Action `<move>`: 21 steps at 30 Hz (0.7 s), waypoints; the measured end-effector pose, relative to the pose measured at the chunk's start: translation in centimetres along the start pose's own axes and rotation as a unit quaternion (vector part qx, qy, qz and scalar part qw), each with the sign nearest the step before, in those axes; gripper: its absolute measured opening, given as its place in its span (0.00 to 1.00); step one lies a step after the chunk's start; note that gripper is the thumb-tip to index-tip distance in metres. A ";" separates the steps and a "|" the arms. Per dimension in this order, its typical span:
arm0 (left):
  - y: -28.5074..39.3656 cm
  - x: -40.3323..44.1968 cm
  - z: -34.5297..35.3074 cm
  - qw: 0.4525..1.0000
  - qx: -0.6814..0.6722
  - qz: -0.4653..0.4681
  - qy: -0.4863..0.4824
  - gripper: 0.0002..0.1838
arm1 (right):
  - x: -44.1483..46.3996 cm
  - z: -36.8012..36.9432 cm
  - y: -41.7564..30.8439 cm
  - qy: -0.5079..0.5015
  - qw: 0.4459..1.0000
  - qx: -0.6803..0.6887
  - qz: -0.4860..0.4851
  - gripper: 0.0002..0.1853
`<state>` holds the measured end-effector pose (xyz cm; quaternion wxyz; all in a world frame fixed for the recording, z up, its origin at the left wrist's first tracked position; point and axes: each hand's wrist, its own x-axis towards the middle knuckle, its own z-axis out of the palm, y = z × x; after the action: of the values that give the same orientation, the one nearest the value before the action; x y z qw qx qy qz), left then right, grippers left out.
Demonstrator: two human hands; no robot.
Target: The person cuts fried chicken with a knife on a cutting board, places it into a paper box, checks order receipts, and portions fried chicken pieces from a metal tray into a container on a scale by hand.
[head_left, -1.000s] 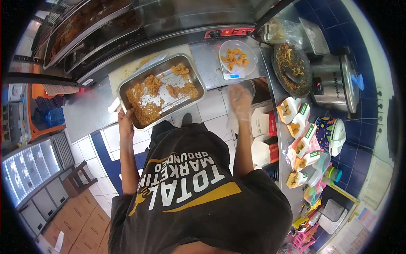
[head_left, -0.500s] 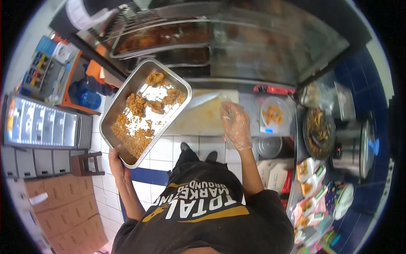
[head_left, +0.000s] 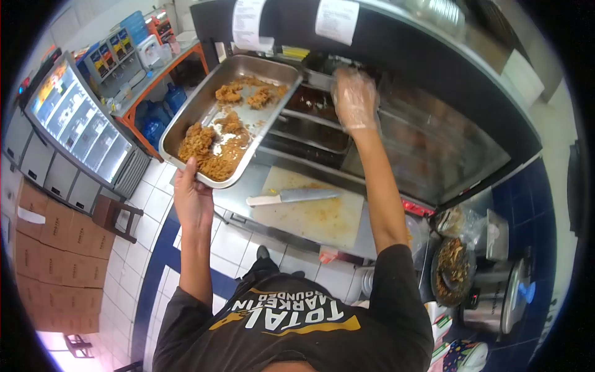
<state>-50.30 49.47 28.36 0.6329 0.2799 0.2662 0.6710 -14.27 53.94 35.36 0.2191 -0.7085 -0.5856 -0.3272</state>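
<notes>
My left hand (head_left: 193, 193) grips the near left corner of a metal tray (head_left: 170, 144), its thumb over the rim. Pieces of fried chicken (head_left: 197, 141) and loose crumbs lie in the raised, tilted tray. My right hand (head_left: 355, 99), in a clear plastic glove, is up at the opening of the display cabinet (head_left: 446, 80), by its upper trays (head_left: 313, 102); its fingertips are partly hidden and I cannot make out anything held. Below, a knife (head_left: 297, 196) with a pale handle rests on a stained cutting board (head_left: 334, 223).
A black stone bowl (head_left: 451, 273) of dark food and a metal cooker (head_left: 489, 301) stand at the right. Two paper slips (head_left: 336, 20) hang on the cabinet's top edge. At the left are a stool (head_left: 118, 217), stacked cartons (head_left: 62, 254) and a lit fridge (head_left: 83, 118).
My left hand has raised the tray toward the cabinet. My right hand has gone from above the counter up to the cabinet opening. The view has turned toward the cabinet.
</notes>
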 end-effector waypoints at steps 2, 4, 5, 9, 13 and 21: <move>-0.2 -0.4 1.6 1.000 0.010 0.018 -0.003 0.06 | -0.4 -1.4 0.0 -0.004 1.000 0.023 -0.018 0.13; -0.6 -0.9 2.9 0.999 0.014 0.036 -0.001 0.05 | -0.9 -1.9 0.0 0.067 0.990 0.123 -0.018 0.10; -0.7 -1.2 3.3 0.999 0.014 0.043 0.002 0.05 | -0.7 -2.0 -0.1 0.075 0.989 0.121 -0.025 0.10; -1.2 -3.7 2.8 0.999 -0.031 0.031 -0.015 0.12 | -0.9 -1.4 -0.2 0.120 0.985 0.116 -0.037 0.09; 1.0 -6.8 0.9 0.999 -0.026 0.036 0.016 0.10 | -1.0 -1.5 -2.0 0.060 0.991 0.097 -0.073 0.08; 6.8 -7.3 -4.6 0.998 -0.002 0.061 0.025 0.14 | -4.7 -4.4 -5.8 0.014 0.970 0.176 -0.165 0.13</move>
<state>-57.98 41.76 29.69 0.5842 0.2772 0.2629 0.7161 -21.33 48.96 34.57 0.2921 -0.5477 -0.7395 -0.2606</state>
